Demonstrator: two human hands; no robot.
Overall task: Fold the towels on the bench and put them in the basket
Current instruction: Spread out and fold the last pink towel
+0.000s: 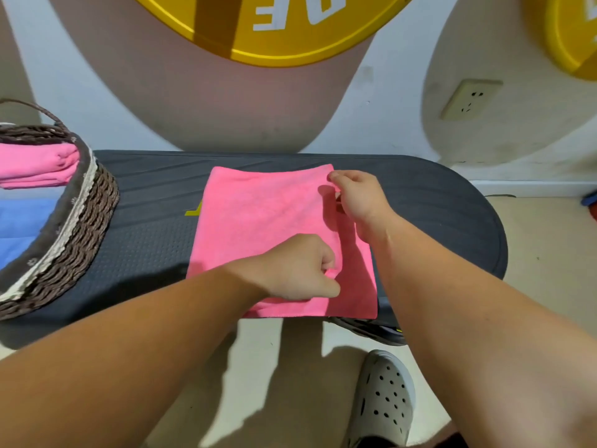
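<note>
On the dark bench (145, 221), the pink towel (258, 215) lay flat, dead centre. The right hand (358, 198) pinched its far right corner, and the left hand (297, 270), fingers curled, nipped the same right edge nearer the body. With both grips on the right, the free cloth stretched leftward toward the basket (80, 221) at the bench's left end. A right-to-left fold looked likeliest.

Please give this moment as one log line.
step: folding | pink towel: on bench | left hand: pinches towel | right hand: pinches towel
</note>
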